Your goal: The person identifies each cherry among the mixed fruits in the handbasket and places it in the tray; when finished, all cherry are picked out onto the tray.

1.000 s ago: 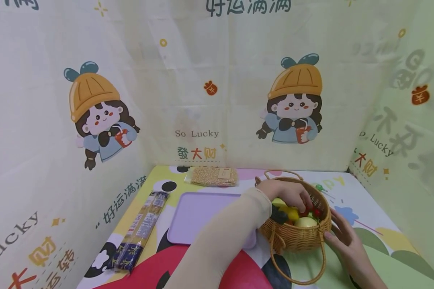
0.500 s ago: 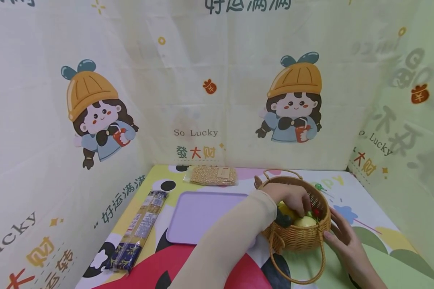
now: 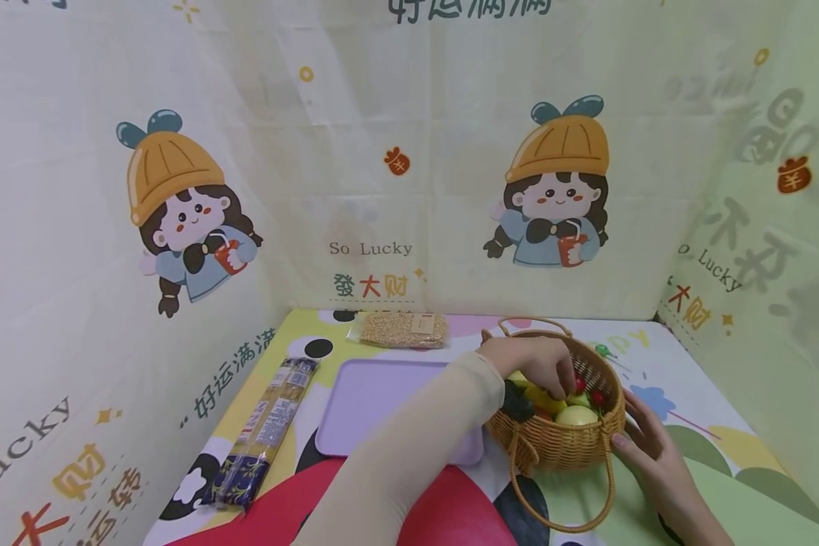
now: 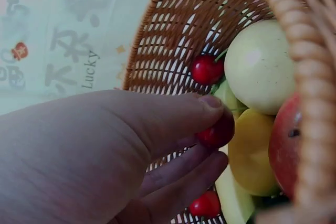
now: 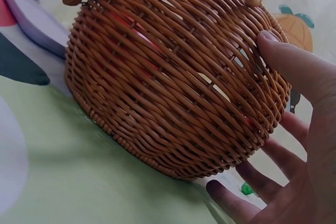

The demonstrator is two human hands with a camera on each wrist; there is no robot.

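Observation:
In the left wrist view my left hand reaches into the wicker basket and pinches a dark red cherry between thumb and fingers. Two more cherries lie close by, one with a green stem above it and one below. Around them sit a pale round fruit, a yellow fruit and a partly hidden red fruit. On the basket's right side, my right hand rests with spread, mostly straight fingers, the thumb against the weave.
Left of the basket lies a lilac tray, partly covered by the left sleeve. A long pack of noodles is farther left, and a bag of grain is at the back. A small green thing lies behind the basket.
My left hand dipped slightly toward the right inside the basket, then shifted back left and up, uncovering more of the cherries. The right hand and basket stay nearly still.

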